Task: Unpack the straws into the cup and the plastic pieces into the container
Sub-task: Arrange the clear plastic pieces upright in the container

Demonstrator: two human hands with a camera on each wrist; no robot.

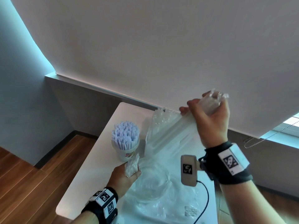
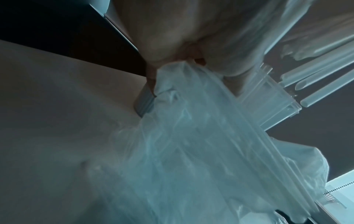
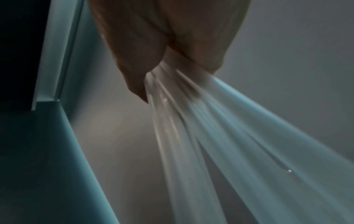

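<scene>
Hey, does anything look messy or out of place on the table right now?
Only the crumpled clear packaging sprawled over the table. The straws stand tidily in the cup.

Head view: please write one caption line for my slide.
Both hands stretch a clear plastic bag beside a straw-filled translucent cup.

table (image 1: 90,183): smooth matt white top | cup (image 1: 127,152) on table: frosted translucent plastic | straws (image 1: 125,135) in cup: matt pale plastic | bag (image 1: 169,143) right of cup: thin clear crinkled glossy film | floor (image 1: 32,183) left of table: glossy brown wood
</scene>
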